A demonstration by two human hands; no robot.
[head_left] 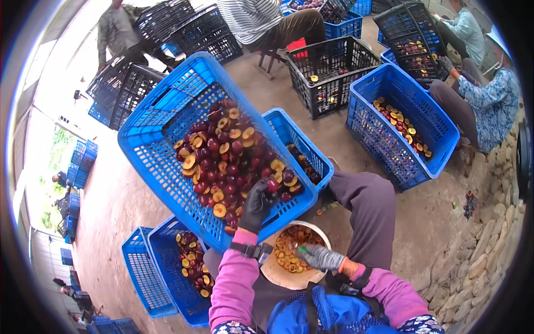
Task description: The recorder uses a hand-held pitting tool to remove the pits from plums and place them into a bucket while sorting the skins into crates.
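A tilted blue plastic crate stands before me, holding many dark red plums and cut halves with yellow flesh. My left hand, in a black glove, is inside its near right corner, fingers curled around a plum. Below the crate, a white bucket between my legs holds cut yellow-orange fruit pieces. Over the bucket's right side is my right hand, in a grey glove with green at the fingertips. Its fingers are closed, and what they hold is too small to make out.
Blue crates with cut plums stand at left, behind the main crate and at right. A black crate is farther back. Several people sit or stand around, one at the right. A stone wall borders the right side.
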